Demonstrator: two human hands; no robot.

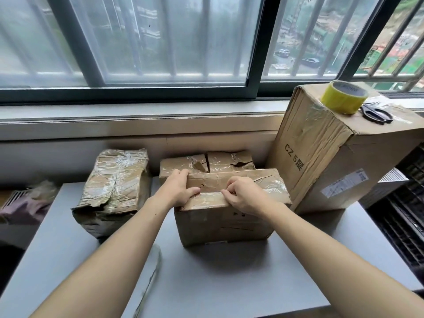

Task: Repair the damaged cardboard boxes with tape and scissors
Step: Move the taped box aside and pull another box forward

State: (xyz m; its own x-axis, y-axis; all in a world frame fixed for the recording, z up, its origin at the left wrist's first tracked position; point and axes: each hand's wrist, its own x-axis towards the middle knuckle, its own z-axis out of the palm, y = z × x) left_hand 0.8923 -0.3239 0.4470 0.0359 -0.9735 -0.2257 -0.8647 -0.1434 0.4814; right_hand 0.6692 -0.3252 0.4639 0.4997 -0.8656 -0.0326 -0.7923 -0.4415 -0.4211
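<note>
Nearest us, a loose strip of clear tape (150,278) lies on the grey table (229,283), between our 2 forearms. Just past it stands the box we are working on, a middle cardboard box (223,223) with a creased front and old tape across its top.

Our left hand (177,190) grips the box's upper left corner: fingers curled over the top flap, thumb pressed along the front edge. Our right hand (243,195) rests on the same top edge, its fingers curled tight and pinching at the tape or flap edge there; we cannot tell which of the 2 it has hold of.

To the left, apart from this box, sits a crumpled box (112,193), heavily wrapped in shiny tape and torn along its lower front. Touching the back of the middle box is a torn box (206,165) with a split down its top and a ragged hole on the right.

To the right stands a tall box (321,161), tilted, printed "CZ 5", with a white label on its side. On its top rests a yellow tape roll (343,97), lying flat, and just beside it a pair of black scissors (376,114). Both are well apart from our hands.

Farthest off runs the window sill (137,115), then the barred window (160,42).
</note>
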